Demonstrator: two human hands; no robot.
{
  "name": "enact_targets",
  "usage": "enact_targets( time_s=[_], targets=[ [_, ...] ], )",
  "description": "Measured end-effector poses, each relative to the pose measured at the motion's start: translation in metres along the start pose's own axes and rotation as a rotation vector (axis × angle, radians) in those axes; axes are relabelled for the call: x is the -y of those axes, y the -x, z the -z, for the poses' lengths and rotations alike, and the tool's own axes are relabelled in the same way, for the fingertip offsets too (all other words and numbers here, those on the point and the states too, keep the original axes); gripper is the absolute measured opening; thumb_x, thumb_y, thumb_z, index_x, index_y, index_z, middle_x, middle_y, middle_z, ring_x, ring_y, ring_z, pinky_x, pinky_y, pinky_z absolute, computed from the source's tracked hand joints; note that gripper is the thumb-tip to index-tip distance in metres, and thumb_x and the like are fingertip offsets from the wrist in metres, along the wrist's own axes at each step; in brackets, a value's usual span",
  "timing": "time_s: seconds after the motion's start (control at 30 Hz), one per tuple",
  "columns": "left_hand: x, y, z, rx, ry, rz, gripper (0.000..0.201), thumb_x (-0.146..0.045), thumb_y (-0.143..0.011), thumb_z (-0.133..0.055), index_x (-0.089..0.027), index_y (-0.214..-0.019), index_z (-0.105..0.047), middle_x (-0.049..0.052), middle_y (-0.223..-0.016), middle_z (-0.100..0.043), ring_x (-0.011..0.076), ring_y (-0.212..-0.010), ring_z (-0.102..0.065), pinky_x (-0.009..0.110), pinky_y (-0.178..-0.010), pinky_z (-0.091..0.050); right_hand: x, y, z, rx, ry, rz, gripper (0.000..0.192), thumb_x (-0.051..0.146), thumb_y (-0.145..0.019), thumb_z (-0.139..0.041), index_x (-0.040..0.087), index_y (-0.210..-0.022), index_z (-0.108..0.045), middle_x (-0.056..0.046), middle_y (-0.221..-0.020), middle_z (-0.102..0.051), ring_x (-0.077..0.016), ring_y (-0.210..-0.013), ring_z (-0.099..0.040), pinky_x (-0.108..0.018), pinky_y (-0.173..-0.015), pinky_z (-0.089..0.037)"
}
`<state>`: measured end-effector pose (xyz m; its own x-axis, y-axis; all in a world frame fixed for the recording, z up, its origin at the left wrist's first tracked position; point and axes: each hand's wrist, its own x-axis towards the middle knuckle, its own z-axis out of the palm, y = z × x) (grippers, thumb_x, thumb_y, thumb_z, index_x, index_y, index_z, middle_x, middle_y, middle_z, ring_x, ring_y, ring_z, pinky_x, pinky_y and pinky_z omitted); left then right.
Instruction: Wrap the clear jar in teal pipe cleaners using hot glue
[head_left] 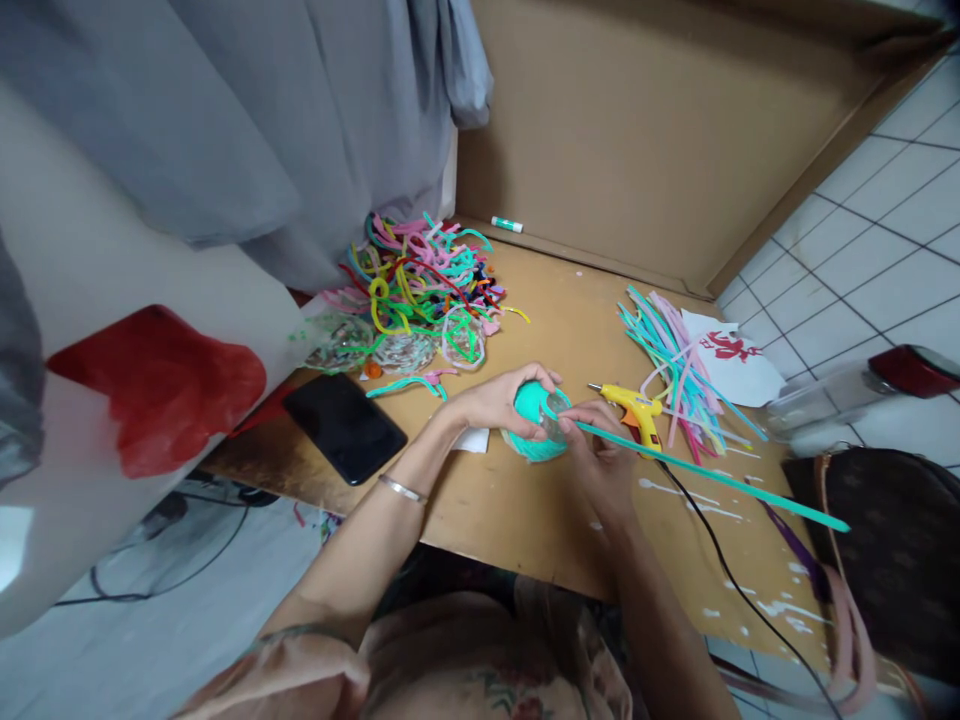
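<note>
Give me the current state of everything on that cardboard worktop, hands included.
Left hand: gripping the teal-wrapped ball.
Right hand: pinching the teal strip against the ball.
Glue gun: lying down, corded.
Phone: screen dark, flat.
Loose strip pile: tangled.
Straight strips: fanned out.
Glue stick: capped, lying.

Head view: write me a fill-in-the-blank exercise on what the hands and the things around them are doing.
1. The left hand cups a ball wrapped in strips of the colour ____.
2. The right hand pinches one end of a long teal ____ against the ball.
3. The yellow glue gun lies on the ____, just beyond the right hand.
4. The black phone lies to the ____ of the left hand.

Missing words: teal; strip; table; left
</note>
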<state>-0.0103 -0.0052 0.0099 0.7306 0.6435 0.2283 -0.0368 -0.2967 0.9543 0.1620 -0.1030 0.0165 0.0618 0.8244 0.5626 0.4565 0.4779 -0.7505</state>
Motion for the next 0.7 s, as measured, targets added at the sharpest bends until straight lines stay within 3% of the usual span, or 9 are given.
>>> enact_targets(
  time_s=[0.2,0.7],
  targets=[
    [0.0008,-0.0001,-0.0009,0.016,0.028,0.026,0.056,-0.027,-0.058,-0.085,-0.019,-0.104,-0.053,0.013,-0.128,-0.058,0.0257,-0.116,-0.057,0.042,-0.097,-0.044,-0.0018,-0.0001,0.0015,0.024,0.024,0.031,0.009,0.026,-0.089,-0.06,0.024,-0.083,-0.066,0.002,-0.08,-0.062,-0.0145,-0.076,-0.06,-0.029,-0.068,-0.048],
    [0.0004,-0.0001,-0.0004,0.007,0.038,0.048,0.057,-0.025,-0.056,-0.086,-0.018,-0.104,-0.055,0.013,-0.129,-0.06,0.0271,-0.117,-0.057,0.041,-0.096,-0.045,-0.0027,0.0022,0.0006,0.059,0.116,0.084,0.01,0.027,-0.091,-0.058,0.024,-0.085,-0.065,0.0,-0.082,-0.063,-0.0159,-0.078,-0.061,-0.031,-0.07,-0.05]
  ],
)
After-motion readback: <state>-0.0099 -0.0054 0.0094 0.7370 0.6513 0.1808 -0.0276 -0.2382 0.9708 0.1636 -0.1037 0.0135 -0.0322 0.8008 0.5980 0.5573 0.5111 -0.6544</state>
